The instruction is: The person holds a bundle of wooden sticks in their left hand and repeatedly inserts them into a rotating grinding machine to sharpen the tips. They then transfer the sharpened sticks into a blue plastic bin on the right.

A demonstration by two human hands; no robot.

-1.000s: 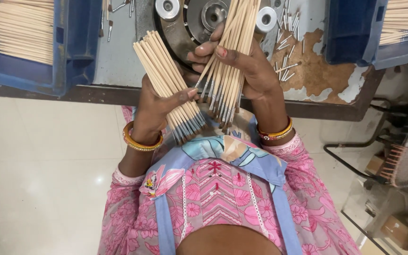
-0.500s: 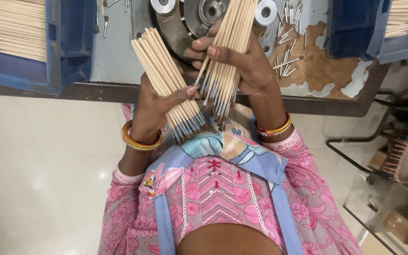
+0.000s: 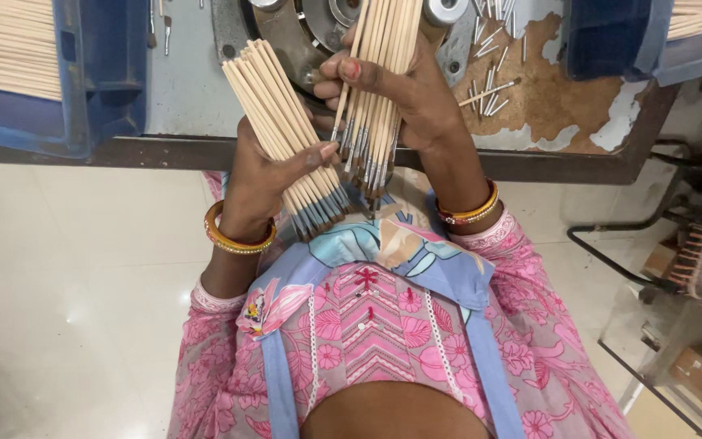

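1. Just left of the frame's centre, the left hand is closed around a bundle of thin pale sticks, with the thumb pressed across the front of them and the fingers wrapped behind.
2. That left bundle runs on a slant: its plain ends point to the upper left, and its grey-tipped ends fan out at the lower right, close to the person's chest.
3. Right of it, near top centre, the right hand clasps a second bundle of sticks, fingers curled over the front and thumb behind, out of sight.
4. This second bundle stands nearly upright in the frame, leaning slightly right at the top, where it runs off the upper edge; its grey tips point down and hang just beside the tips of the left bundle.
5. Both bundles are held over the near edge of a worn metal table, in front of a round metal machine part.
6. Loose short sticks lie scattered on the table at the upper right.
7. Blue trays of more sticks sit at the upper left and upper right corners.
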